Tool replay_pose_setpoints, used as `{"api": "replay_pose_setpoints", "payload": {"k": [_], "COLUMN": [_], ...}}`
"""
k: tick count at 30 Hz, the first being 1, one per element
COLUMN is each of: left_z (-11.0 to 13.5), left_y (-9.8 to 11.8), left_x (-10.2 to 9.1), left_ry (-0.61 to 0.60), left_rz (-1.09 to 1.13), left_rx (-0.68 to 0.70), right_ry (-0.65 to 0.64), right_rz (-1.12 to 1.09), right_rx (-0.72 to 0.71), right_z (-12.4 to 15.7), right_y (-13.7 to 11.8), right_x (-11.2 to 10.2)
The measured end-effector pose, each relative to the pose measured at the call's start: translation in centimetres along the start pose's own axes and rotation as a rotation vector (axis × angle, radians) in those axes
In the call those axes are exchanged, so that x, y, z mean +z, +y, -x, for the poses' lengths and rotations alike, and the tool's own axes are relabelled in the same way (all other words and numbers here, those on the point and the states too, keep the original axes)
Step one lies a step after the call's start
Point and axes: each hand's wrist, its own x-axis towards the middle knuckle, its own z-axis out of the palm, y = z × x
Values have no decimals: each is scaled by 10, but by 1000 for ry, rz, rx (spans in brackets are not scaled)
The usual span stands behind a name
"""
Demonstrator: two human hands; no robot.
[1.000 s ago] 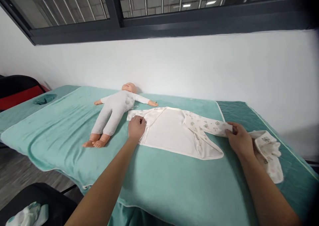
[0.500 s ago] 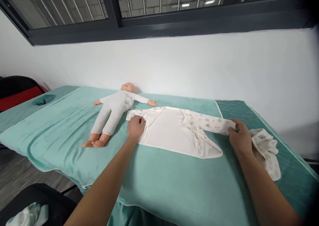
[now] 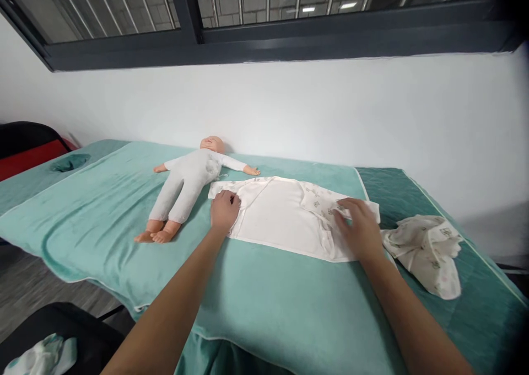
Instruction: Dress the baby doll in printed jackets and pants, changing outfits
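Observation:
A white baby shirt (image 3: 285, 215) with a small print on its sleeves lies spread open on the green bed cover (image 3: 264, 298). At the shirt's left side, by the left sleeve, my left hand (image 3: 225, 210) is closed with curled fingers on the fabric. My right hand (image 3: 359, 226) hovers over or touches the right sleeve, its thumb and fingers apart; it hides part of the sleeve and the shirt's lower right corner. To the left of the shirt, a baby doll (image 3: 194, 173) in a white body suit lies on its back, arms spread.
A crumpled white printed garment (image 3: 430, 251) lies on the darker green mat at right. Below left, a black chair (image 3: 74, 325) holds a bundled white and green cloth (image 3: 45, 355). A white wall (image 3: 297, 116) and dark window frame (image 3: 264, 44) stand behind the bed.
My right hand has let go of the right cuff and moved left along the sleeve, its fingers now spread. My left hand stays in place on the shirt.

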Motion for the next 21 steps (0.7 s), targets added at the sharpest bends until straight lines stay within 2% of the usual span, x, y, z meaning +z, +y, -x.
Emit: {"api": "replay_pose_setpoints", "payload": {"k": [2, 5, 8, 10, 14, 16, 18, 21], "left_z": [0, 1, 1, 2, 2, 2, 2, 1], "left_y": [0, 0, 0, 1, 1, 0, 0, 0], "left_x": [0, 1, 1, 1, 0, 1, 1, 2], "left_ry": [1, 5, 8, 6, 0, -1, -3, 6], "left_rz": [2, 5, 8, 7, -7, -18, -26, -29], "left_rx": [-2, -9, -15, -13, -7, -8, -4, 6], "right_ry": [-146, -273, -336, -353, -269, -206, -121, -40], "right_rz": [47, 153, 201, 177, 31, 44, 79, 8], "right_rx": [-98, -110, -41, 84, 467, 556, 514, 296], "right_z": [-2, -5, -13, -23, -46, -50, -48, -39], "right_y": [-22, -40, -35, -24, 7, 18, 21, 7], "right_x": [7, 15, 20, 22, 27, 27, 26, 28]}}
